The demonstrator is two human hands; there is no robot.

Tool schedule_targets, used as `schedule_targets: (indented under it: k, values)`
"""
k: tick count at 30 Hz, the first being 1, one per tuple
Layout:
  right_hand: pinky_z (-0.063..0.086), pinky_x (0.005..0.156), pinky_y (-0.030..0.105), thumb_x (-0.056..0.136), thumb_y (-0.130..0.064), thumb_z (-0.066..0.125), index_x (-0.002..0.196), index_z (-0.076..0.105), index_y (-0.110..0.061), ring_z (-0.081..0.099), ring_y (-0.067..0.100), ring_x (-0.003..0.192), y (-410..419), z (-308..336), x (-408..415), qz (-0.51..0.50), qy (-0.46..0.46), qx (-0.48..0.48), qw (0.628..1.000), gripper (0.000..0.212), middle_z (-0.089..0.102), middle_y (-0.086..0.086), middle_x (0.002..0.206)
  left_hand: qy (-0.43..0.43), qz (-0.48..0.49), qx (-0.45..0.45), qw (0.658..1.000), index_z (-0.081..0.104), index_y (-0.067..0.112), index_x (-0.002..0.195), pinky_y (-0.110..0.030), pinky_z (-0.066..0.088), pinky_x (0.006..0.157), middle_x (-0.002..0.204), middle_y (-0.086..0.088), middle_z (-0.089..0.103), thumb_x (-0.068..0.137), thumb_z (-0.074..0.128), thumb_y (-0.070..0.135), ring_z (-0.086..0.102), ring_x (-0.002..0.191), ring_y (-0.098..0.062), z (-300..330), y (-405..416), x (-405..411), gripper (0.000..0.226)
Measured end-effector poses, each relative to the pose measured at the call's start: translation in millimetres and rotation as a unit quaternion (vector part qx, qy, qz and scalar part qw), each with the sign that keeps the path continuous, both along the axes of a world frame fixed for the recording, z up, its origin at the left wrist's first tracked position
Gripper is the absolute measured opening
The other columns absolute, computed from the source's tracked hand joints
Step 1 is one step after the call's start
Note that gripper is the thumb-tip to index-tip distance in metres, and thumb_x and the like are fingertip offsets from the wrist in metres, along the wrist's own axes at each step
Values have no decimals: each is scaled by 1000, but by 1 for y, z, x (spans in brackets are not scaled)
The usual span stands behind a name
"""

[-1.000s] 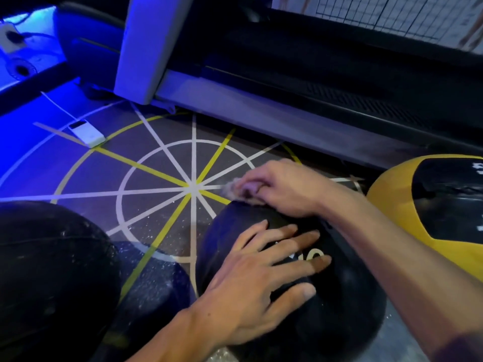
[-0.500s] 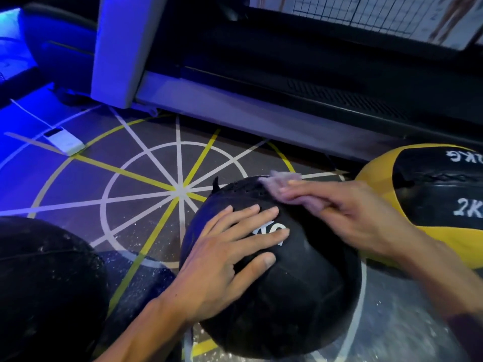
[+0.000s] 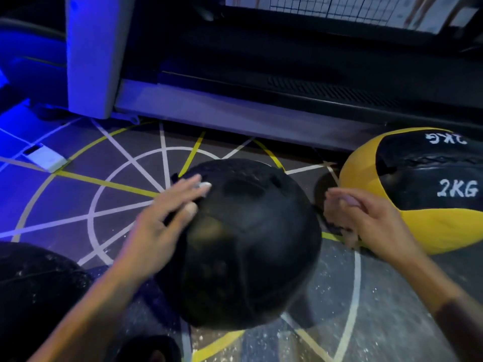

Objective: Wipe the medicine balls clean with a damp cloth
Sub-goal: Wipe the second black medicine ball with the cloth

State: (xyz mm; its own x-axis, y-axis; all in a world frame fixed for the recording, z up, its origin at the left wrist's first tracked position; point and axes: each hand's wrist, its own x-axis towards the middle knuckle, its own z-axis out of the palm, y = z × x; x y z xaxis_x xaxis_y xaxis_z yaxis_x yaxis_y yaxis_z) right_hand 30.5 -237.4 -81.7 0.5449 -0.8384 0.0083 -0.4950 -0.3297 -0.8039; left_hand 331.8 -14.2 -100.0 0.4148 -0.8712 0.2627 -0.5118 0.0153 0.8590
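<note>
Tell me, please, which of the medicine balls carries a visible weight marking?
The yellow-and-black ball on the right, printed "2KG"; the black balls show no readable marking.

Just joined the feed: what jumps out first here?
A big black medicine ball sits mid-floor, the left hand flat against its left side. The right hand holds a pale cloth just off its right. A yellow-and-black 2KG ball lies far right.

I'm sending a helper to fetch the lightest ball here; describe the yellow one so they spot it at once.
Find the long grey machine base across the top of the floor markings. At its right end, right of the black ball under the left hand, lies the yellow and black ball. It alone has yellow panels and white 2KG lettering.
</note>
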Motion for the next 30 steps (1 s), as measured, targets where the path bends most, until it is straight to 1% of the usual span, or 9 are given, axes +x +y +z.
schedule_targets:
  k: [3, 5, 9, 12, 14, 17, 23, 26, 30]
  values:
    - [56, 96, 40, 106, -15, 53, 115, 73, -31, 69, 15, 109, 17, -49, -17, -116, -31, 107, 987, 27, 76, -5, 112, 121, 56, 59, 989, 72, 27, 116, -34, 38, 119, 134, 16, 67, 96, 53, -7, 55, 135, -5, 19, -3, 38, 44]
    - [59, 82, 57, 106, -14, 52, 113, 72, -17, 72, 28, 86, 36, -76, -11, -160, -65, 188, 967, 22, 75, 14, 92, 108, 97, 71, 987, 74, 32, 110, -33, 42, 113, 124, 15, 72, 92, 51, -10, 60, 127, -7, 37, -14, 44, 51]
    - [59, 67, 31, 107, -11, 48, 112, 70, -23, 74, 18, 85, 76, -100, 46, -161, -136, 311, 927, 25, 79, 7, 93, -81, 52, 73, 993, 66, 38, 128, -16, 33, 112, 137, 21, 61, 90, 57, 47, 52, 128, 3, 67, -48, 19, 40]
    - [57, 87, 36, 107, -13, 49, 113, 74, -23, 73, 21, 103, 91, -125, 79, -154, -156, 332, 917, 27, 79, 0, 103, -285, 37, 170, 943, 57, 40, 141, -45, 23, 125, 156, 10, 46, 82, 45, 80, 36, 149, -17, 51, -58, 18, 73]
    - [57, 83, 37, 107, -17, 51, 108, 75, -20, 74, 23, 95, 95, -137, 86, -182, -162, 356, 902, 24, 79, 3, 98, -325, 48, 190, 925, 51, 39, 147, -54, 21, 125, 160, 7, 42, 76, 42, 84, 31, 152, -23, 43, -56, 27, 85]
    - [44, 51, 25, 108, -17, 48, 84, 64, -9, 55, 19, 55, 95, -144, 83, -235, -180, 451, 842, 30, 65, 7, 64, -275, 41, 165, 946, 55, 30, 144, -40, 25, 124, 153, 2, 50, 75, 54, 77, 41, 144, -18, 47, -52, 58, 83]
    - [60, 60, 35, 110, -23, 41, 59, 67, -18, 46, 28, 66, 91, -125, 96, -198, -278, 559, 755, 58, 52, 12, 75, -79, 38, 197, 977, 55, 42, 133, -29, 38, 113, 141, 18, 56, 70, 82, 57, 51, 134, -4, 53, -4, 116, 71]
    - [54, 49, 23, 110, -26, 44, 84, 70, -23, 51, 20, 64, 94, -111, 124, -186, -276, 560, 759, 37, 56, 4, 74, -28, 79, 234, 969, 56, 49, 126, -34, 43, 110, 133, 15, 61, 63, 87, 64, 53, 132, -9, 66, 21, 145, 72]
    - [40, 50, 17, 108, -22, 49, 125, 66, -13, 54, 5, 56, 117, -117, 163, -155, -226, 497, 823, 25, 66, -7, 73, -85, 153, 287, 942, 42, 69, 129, -40, 40, 110, 136, -1, 46, 62, 54, 97, 54, 124, -17, 70, 30, 152, 74]
